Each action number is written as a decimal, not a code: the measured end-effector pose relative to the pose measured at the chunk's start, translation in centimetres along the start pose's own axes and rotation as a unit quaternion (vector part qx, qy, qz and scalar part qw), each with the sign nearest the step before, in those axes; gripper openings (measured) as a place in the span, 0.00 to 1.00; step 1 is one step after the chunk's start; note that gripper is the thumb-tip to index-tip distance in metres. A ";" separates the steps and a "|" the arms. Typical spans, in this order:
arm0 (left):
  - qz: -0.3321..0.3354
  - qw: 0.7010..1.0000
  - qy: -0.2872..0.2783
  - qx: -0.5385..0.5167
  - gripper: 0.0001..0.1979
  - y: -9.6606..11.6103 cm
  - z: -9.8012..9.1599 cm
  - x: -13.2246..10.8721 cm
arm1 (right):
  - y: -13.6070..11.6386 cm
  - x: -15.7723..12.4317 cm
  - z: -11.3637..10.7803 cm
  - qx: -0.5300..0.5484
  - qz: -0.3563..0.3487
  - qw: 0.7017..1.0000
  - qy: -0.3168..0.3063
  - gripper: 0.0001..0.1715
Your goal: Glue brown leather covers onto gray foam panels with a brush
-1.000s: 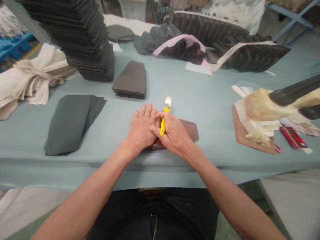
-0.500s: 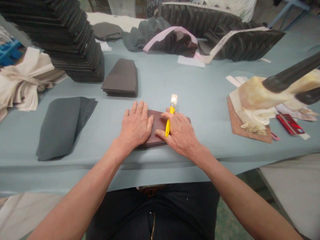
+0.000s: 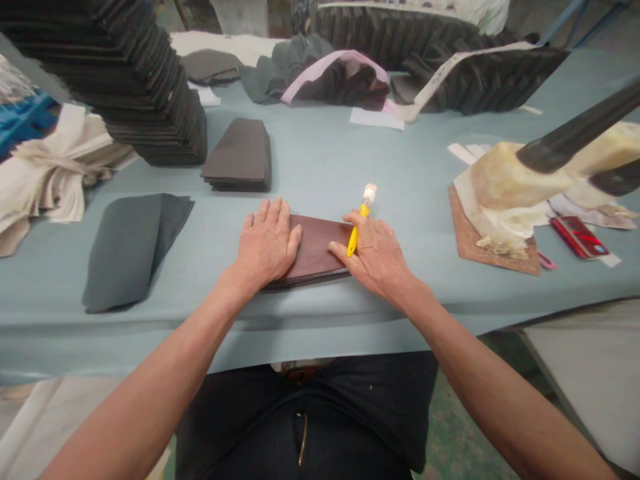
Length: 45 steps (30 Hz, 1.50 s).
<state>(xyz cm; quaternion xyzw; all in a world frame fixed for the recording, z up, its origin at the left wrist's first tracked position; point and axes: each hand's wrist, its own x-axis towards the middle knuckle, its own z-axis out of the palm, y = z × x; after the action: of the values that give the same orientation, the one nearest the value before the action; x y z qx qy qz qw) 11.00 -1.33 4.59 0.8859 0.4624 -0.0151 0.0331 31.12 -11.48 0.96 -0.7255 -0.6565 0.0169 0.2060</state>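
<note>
My left hand (image 3: 266, 243) lies flat, fingers stretched out, on the left half of a small stack of dark brown leather pieces (image 3: 316, 252) near the table's front edge. My right hand (image 3: 376, 257) rests on the stack's right end and grips a yellow-handled brush (image 3: 359, 223) between its fingers; the pale bristle tip points away from me, above the table. The middle of the brown stack shows between the two hands.
On the grey-blue table (image 3: 410, 173): a fan of grey pieces (image 3: 133, 243) at left, a small dark stack (image 3: 241, 155) behind, a tall dark stack (image 3: 135, 73) at back left. A glue-crusted pot with a dark handle (image 3: 520, 187) and a red object (image 3: 579, 236) at right.
My hands have slid apart along the brown stack: the left stays near its left end, the right has moved right with the brush, baring the stack's middle.
</note>
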 end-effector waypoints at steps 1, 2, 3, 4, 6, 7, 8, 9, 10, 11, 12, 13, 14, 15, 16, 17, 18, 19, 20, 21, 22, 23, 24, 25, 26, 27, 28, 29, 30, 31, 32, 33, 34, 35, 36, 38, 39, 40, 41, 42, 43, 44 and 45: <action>0.000 1.000 0.000 -0.001 0.34 0.0 0.0 0.0 | 0.3 0.1 -0.1 -0.005 0.012 1.000 -0.004 0.33; -0.001 1.000 0.001 -0.002 0.34 0.0 0.0 0.0 | 0.5 0.1 -0.2 -0.010 0.022 1.000 -0.005 0.34; 0.000 1.000 0.002 -0.004 0.34 0.0 0.0 0.0 | 0.8 0.2 -0.4 -0.014 0.030 0.999 -0.004 0.35; 0.000 1.000 0.004 -0.005 0.35 0.0 0.1 0.0 | 1.1 0.3 -0.5 -0.019 0.037 0.999 -0.004 0.36; 0.001 1.000 0.008 -0.007 0.35 0.0 0.2 0.0 | 1.8 0.5 -1.0 -0.028 0.045 0.999 0.001 0.36; 0.002 1.000 0.009 -0.007 0.35 -0.1 0.3 0.0 | 2.0 0.7 -1.3 -0.033 0.049 0.998 0.005 0.36; 0.003 1.000 0.011 -0.007 0.35 -0.1 0.3 0.0 | 2.2 0.8 -1.7 -0.038 0.055 0.998 0.011 0.35; 0.004 1.000 0.014 -0.007 0.35 -0.1 0.4 0.0 | 2.2 1.0 -2.1 -0.043 0.060 0.997 0.019 0.35; 0.005 1.000 0.017 -0.007 0.35 -0.1 0.5 0.0 | 2.1 1.2 -2.4 -0.046 0.063 0.997 0.028 0.34; 0.006 1.000 0.020 -0.006 0.35 -0.1 0.5 0.0 | 1.7 1.5 -2.6 -0.044 0.060 0.997 0.038 0.34; 0.008 1.000 0.023 -0.006 0.34 -0.2 0.6 0.0 | 1.0 1.8 -2.6 -0.035 0.050 0.997 0.047 0.34; 0.009 1.000 0.026 -0.006 0.34 -0.2 0.6 0.0 | 0.2 2.2 -2.5 -0.021 0.034 0.998 0.056 0.33; 0.010 1.000 0.028 -0.007 0.34 -0.2 0.6 0.0 | -0.8 2.7 -2.1 0.001 0.013 0.998 0.061 0.33; 0.010 0.999 0.029 -0.009 0.34 -0.2 0.7 0.0 | -2.0 3.2 -1.6 0.024 -0.009 0.998 0.063 0.32; 0.011 0.999 0.030 -0.012 0.34 -0.3 0.7 0.0 | -3.1 3.8 -0.8 0.041 -0.028 0.997 0.060 0.31; 0.011 0.999 0.029 -0.014 0.34 -0.3 0.7 0.0 | -4.1 4.4 0.0 0.051 -0.039 0.997 0.050 0.29; 0.012 0.999 0.027 -0.016 0.34 -0.3 0.7 0.0 | -5.0 5.0 0.9 0.052 -0.040 0.997 0.042 0.28; 0.013 0.999 0.026 -0.017 0.34 -0.4 0.8 0.0 | -5.6 5.5 1.7 0.052 -0.038 0.997 0.036 0.28; 0.014 0.999 0.024 -0.018 0.34 -0.4 0.8 0.0 | -5.9 6.0 2.4 0.050 -0.033 0.998 0.030 0.28; 0.015 0.999 0.025 -0.018 0.34 -0.4 0.8 0.0 | -6.0 6.5 2.9 0.047 -0.028 0.998 0.027 0.27; 0.014 0.999 0.027 -0.019 0.34 -0.4 0.9 0.0 | -5.9 6.8 3.3 0.042 -0.022 0.999 0.025 0.27; 0.014 0.999 0.030 -0.019 0.34 -0.4 0.9 0.0 | -5.6 7.2 3.5 0.036 -0.015 0.999 0.024 0.26; 0.014 0.999 0.032 -0.019 0.34 -0.4 0.9 0.0 | -5.2 7.4 3.6 0.029 -0.007 0.999 0.024 0.26; 0.013 0.999 0.033 -0.019 0.34 -0.4 0.9 0.0 | -4.7 7.7 3.6 0.021 0.002 0.999 0.026 0.26; 0.013 0.999 0.033 -0.018 0.34 -0.3 0.9 0.0 | -4.3 7.9 3.5 0.013 0.012 0.999 0.028 0.26; 0.012 0.999 0.031 -0.017 0.34 -0.3 0.9 0.0 | -3.8 8.1 3.3 0.006 0.022 0.999 0.032 0.27; 0.011 0.999 0.029 -0.017 0.34 -0.3 0.9 0.0 | -3.3 8.2 3.1 -0.001 0.032 0.999 0.037 0.28; 0.010 0.999 0.027 -0.018 0.34 -0.3 0.8 0.0 | -2.9 8.4 3.0 -0.007 0.042 0.998 0.042 0.28; 0.009 0.999 0.026 -0.019 0.34 -0.2 0.8 -0.1 | -2.5 8.4 2.8 -0.012 0.049 0.998 0.048 0.30; 0.008 0.999 0.025 -0.020 0.34 -0.2 0.8 -0.1 | -2.1 8.4 2.6 -0.017 0.053 0.997 0.055 0.31; 0.007 0.999 0.024 -0.021 0.34 -0.2 0.8 -0.1 | -1.6 8.4 2.5 -0.023 0.056 0.996 0.064 0.32; 0.008 0.999 0.023 -0.022 0.34 -0.2 0.8 -0.1 | -1.1 8.3 2.3 -0.028 0.057 0.995 0.073 0.33; 0.009 0.999 0.022 -0.023 0.34 -0.2 0.8 0.0 | -0.5 8.1 2.2 -0.034 0.058 0.994 0.081 0.33; 0.011 0.999 0.022 -0.024 0.34 -0.2 0.8 0.0 | 0.2 7.9 2.0 -0.040 0.061 0.993 0.089 0.33; 0.012 0.999 0.022 -0.024 0.34 -0.2 0.8 0.0 | 1.0 7.7 1.8 -0.046 0.066 0.992 0.094 0.33; 0.012 0.999 0.025 -0.025 0.34 -0.3 0.9 0.0 | 2.7 7.4 1.3 -0.058 0.075 0.990 0.100 0.33; 0.012 0.999 0.026 -0.026 0.34 -0.3 0.9 0.0 | 3.6 7.3 0.9 -0.065 0.077 0.990 0.102 0.34; 0.011 0.999 0.027 -0.028 0.34 -0.3 0.9 0.0 | 4.4 7.3 0.4 -0.072 0.080 0.989 0.104 0.35; 0.011 0.999 0.028 -0.030 0.34 -0.3 1.0 0.0 | 5.1 7.2 -0.1 -0.077 0.083 0.988 0.106 0.35; 0.011 0.999 0.028 -0.032 0.34 -0.3 1.0 0.0 | 5.6 7.1 -0.7 -0.080 0.087 0.987 0.109 0.35; 0.011 0.999 0.029 -0.034 0.34 -0.3 1.0 0.0 | 5.9 7.0 -1.2 -0.082 0.092 0.986 0.112 0.35; 0.012 0.999 0.029 -0.035 0.34 -0.3 1.0 0.0 | 5.8 6.8 -1.8 -0.079 0.098 0.985 0.116 0.35; 0.012 0.999 0.030 -0.036 0.34 -0.3 1.0 -0.1 | 5.5 6.5 -2.2 -0.071 0.104 0.984 0.122 0.36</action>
<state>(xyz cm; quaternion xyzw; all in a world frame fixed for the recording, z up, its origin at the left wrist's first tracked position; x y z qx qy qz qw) 10.75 -1.30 3.60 0.8898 0.4525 0.0282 0.0515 37.83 -6.19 2.83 -0.7993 -0.5466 -0.0971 0.2300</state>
